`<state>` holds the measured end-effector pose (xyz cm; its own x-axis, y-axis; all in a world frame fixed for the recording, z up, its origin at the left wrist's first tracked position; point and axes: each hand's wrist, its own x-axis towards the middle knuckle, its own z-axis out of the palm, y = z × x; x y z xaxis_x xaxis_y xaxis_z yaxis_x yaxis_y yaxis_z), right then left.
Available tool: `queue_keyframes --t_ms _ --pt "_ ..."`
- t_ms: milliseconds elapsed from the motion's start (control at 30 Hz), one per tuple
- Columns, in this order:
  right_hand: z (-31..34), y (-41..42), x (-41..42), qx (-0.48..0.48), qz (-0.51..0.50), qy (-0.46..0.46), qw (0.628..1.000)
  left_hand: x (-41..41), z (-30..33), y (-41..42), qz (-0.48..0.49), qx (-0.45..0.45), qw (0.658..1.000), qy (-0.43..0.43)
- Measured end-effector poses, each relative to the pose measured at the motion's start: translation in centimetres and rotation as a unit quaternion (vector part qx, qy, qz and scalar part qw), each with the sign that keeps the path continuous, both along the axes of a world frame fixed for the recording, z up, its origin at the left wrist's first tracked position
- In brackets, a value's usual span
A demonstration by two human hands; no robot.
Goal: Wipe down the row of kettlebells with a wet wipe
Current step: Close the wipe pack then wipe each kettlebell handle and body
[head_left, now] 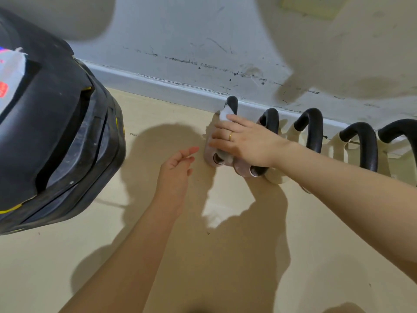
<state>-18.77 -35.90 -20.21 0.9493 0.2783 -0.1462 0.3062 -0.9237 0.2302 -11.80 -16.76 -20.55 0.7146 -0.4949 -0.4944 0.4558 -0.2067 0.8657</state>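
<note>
Several kettlebells with black handles stand in a row along the wall's foot, from the leftmost kettlebell [215,158] to the rightmost kettlebell [399,132]. The left two have mauve bodies; the second kettlebell [269,119] stands right beside the first. My right hand [243,143] lies flat over the leftmost one and presses a white wet wipe [225,112] against its black handle; most of the wipe is hidden under my fingers. My left hand [178,170] hovers just left of that kettlebell with loosely curled fingers apart, holding nothing and not touching it.
A large black object with yellow trim [56,136] fills the left side, a white packet [11,71] lying on top of it. The grey scuffed wall and skirting board [158,83] run behind the row. Beige floor [203,256] extends toward me.
</note>
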Motion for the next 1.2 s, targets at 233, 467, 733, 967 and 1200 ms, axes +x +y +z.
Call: queue_keyframes --t_ms 233,467,733,967,1200 --pt "1.9 -0.3 2.6 0.041 -0.097 0.044 0.993 -0.5 -0.1 -1.8 0.006 -0.001 1.0 0.028" --pt "0.5 0.9 1.9 0.12 -0.027 0.087 0.989 -0.3 0.3 -3.2 -0.043 0.003 0.999 0.003" --pt "1.8 -3.1 3.0 0.229 -0.251 0.158 0.927 0.0 0.6 -4.4 -0.126 0.103 0.977 -0.135" --pt "-1.0 -3.9 5.3 0.336 -0.21 0.022 0.918 1.8 2.3 -6.3 -0.307 0.189 0.903 -0.233" --pt "-0.8 -3.3 5.5 0.291 -0.221 0.045 0.93 1.8 1.8 -6.0 -0.309 0.19 0.903 -0.229"
